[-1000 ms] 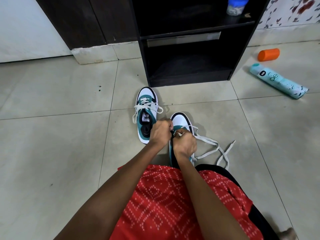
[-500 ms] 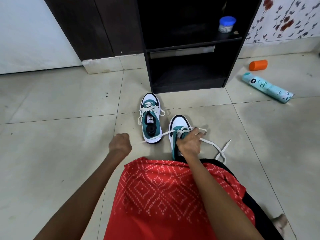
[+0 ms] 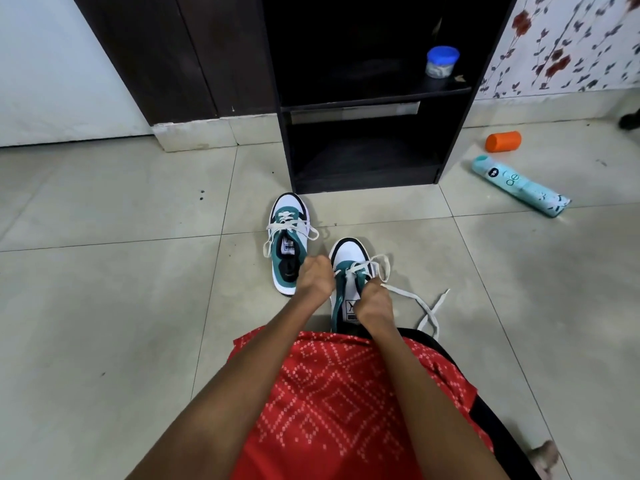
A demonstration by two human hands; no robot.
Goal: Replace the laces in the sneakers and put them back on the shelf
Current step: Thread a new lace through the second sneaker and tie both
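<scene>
Two white, teal and black sneakers stand on the tiled floor, toes toward a dark shelf unit [image 3: 450, 140]. The far sneaker [image 3: 289, 242] on the left is laced with a white lace. The near sneaker [image 3: 348, 271] sits just ahead of my lap. My left hand [image 3: 313, 280] is closed on the near sneaker's white lace [image 3: 420, 301] at its left eyelets. My right hand [image 3: 372, 306] pinches the same lace over the tongue. The lace's loose end trails right across the floor.
A blue-lidded jar [image 3: 441, 62] stands on the shelf unit's middle board. Right of the unit an orange cap [image 3: 503, 141] and a teal spray can [image 3: 521, 184] lie on the floor. My lap is covered in red patterned cloth [image 3: 332, 403].
Half a second ago my left hand was out to the left, pulling the lace taut. It has come back to the near sneaker's eyelets. My right hand stays on the sneaker.
</scene>
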